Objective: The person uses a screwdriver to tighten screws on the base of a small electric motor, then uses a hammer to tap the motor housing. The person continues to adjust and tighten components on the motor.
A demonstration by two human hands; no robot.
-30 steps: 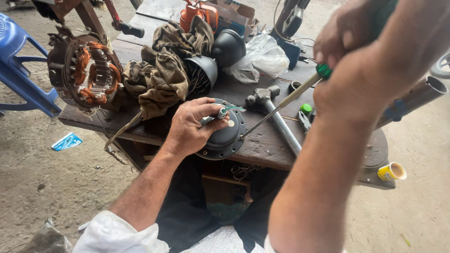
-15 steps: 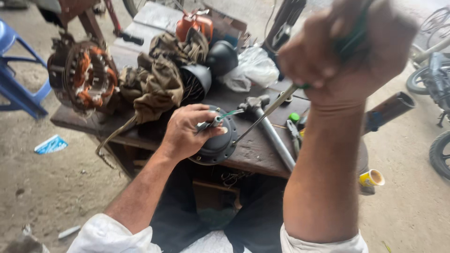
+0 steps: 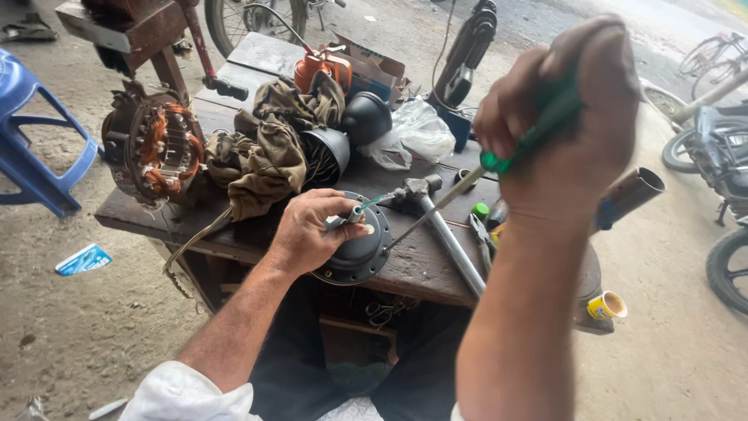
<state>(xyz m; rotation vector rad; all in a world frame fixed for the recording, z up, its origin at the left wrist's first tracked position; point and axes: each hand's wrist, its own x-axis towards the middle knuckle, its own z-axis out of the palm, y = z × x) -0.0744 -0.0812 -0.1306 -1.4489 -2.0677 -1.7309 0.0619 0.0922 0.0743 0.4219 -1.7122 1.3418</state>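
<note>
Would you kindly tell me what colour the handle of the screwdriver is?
Green: the screwdriver handle in the right hand shows best in the head view.

A dark, worn wooden tabletop (image 3: 257, 58) carries a round black motor cover (image 3: 360, 251) near its front edge, a hammer (image 3: 438, 226) just beside it, and pliers (image 3: 485, 243) further right. Brown rags (image 3: 265, 156) lie heaped at the left, with a crumpled clear plastic bag (image 3: 413, 136) and an orange tool (image 3: 321, 68) towards the back.
</note>
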